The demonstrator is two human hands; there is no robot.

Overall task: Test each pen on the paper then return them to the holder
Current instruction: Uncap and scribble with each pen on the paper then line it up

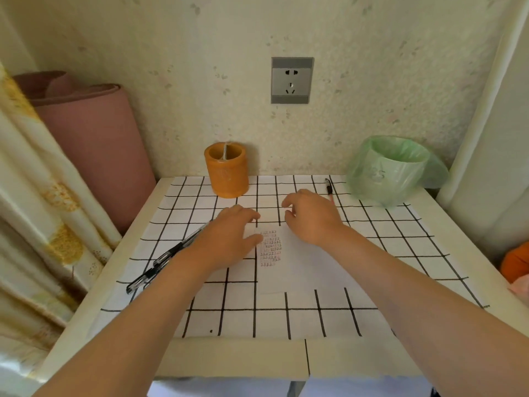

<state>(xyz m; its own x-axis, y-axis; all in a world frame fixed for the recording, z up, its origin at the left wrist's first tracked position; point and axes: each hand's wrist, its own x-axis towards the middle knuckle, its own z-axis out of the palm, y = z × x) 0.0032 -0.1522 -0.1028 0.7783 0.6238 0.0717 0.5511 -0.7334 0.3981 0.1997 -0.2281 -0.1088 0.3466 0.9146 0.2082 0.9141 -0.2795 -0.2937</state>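
- We are resting our left hand (pixel 229 239) flat on the paper (pixel 303 270), in the middle of the frame.
- We are holding our right hand (pixel 312 217) loosely curled, gripping nothing.

One left hand (pixel 229 239) and one right hand (pixel 312 216). One holder (pixel 227 173), one paper (pixel 297 262), one checked cloth (pixel 315 316), one bin (pixel 392 170), one socket (pixel 291 80), one pink roll (pixel 94 144). One lone pen (pixel 329 190); at least two bunched pens (pixel 160 262), exact number unclear.
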